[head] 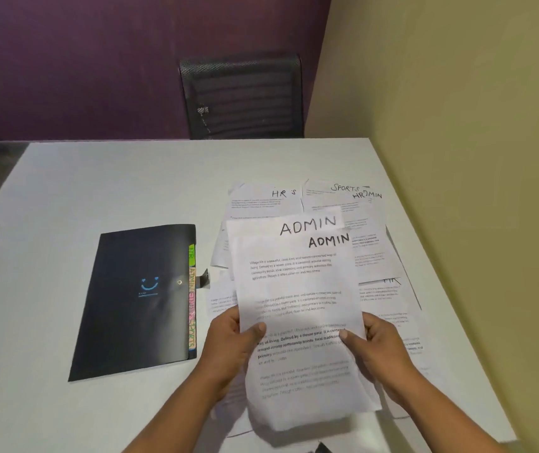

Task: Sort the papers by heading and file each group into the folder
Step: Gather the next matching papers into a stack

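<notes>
Two white printed sheets headed ADMIN (297, 289) are held just right of the closed black tabbed folder (134, 305), the left hand (232, 341) and right hand (376, 344) each pinching a side edge, likely to square the matched pair. Loose white HR and SPORTS papers (372, 256) lie unsorted beneath, on the white desk (98, 184).

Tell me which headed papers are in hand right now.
The two ADMIN sheets, pinched at their sides by the left hand and right hand; the HR sheet and SPORTS sheet lie on the table.
</notes>
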`<state>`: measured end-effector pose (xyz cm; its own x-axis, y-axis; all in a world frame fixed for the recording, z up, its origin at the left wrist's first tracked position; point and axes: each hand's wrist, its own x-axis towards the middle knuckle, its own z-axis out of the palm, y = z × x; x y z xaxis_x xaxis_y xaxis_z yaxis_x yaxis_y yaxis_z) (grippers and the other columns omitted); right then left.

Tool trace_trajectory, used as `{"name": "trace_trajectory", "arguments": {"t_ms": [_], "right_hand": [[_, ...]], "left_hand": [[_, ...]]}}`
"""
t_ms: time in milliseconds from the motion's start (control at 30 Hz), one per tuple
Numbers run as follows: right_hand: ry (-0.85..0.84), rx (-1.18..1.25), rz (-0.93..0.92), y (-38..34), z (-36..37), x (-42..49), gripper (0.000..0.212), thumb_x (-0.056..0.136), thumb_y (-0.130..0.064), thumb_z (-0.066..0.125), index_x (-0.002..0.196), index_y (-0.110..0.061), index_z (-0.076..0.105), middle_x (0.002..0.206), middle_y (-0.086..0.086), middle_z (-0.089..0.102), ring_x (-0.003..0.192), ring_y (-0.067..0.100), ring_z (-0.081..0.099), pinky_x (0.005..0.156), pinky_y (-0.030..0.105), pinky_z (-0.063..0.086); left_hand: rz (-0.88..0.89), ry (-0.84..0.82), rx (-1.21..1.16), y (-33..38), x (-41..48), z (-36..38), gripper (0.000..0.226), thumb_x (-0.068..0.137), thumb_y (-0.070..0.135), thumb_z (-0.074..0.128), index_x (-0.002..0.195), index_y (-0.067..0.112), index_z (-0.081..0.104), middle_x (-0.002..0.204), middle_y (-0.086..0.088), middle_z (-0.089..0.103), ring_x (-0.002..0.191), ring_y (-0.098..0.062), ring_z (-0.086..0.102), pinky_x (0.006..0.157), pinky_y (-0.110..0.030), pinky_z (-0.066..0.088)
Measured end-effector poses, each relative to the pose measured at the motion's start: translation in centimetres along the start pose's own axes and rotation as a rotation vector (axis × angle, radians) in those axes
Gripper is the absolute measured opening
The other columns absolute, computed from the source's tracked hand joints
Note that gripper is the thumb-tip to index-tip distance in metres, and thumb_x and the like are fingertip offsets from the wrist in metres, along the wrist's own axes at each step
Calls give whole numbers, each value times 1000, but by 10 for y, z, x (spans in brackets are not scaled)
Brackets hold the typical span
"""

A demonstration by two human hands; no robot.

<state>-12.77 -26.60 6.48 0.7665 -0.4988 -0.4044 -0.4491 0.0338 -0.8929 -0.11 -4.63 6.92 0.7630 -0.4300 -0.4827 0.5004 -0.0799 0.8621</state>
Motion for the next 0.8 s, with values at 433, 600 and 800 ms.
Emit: {"name": "trace_trajectory", "arguments": {"t_ms": [433,600,800], "right_hand": [[-50,-163,-269,-11,-39,31,26,78,15,71,100,1,74,93,-6,76,84,2,71,76,16,57],[-102,-333,-328,-2,-39,49,25,81,-9,79,101,-24,76,98,-18,74,95,4,69,80,18,56],[34,-194,-120,-10,-40,76,11,84,-21,78,84,-11,74,69,4,74,65,24,70,60,25,50]], "left_hand": [[411,-16,339,-10,25,23,29,81,-4,72,100,17,80,117,-3,73,110,-24,67,93,-33,55],[464,14,499,-19,45,26,29,84,3,74,105,22,78,108,11,75,104,-11,70,94,-26,53],[336,82,349,5,63,36,22,88,11,70,95,31,75,91,21,76,91,2,70,75,-12,51]]}}
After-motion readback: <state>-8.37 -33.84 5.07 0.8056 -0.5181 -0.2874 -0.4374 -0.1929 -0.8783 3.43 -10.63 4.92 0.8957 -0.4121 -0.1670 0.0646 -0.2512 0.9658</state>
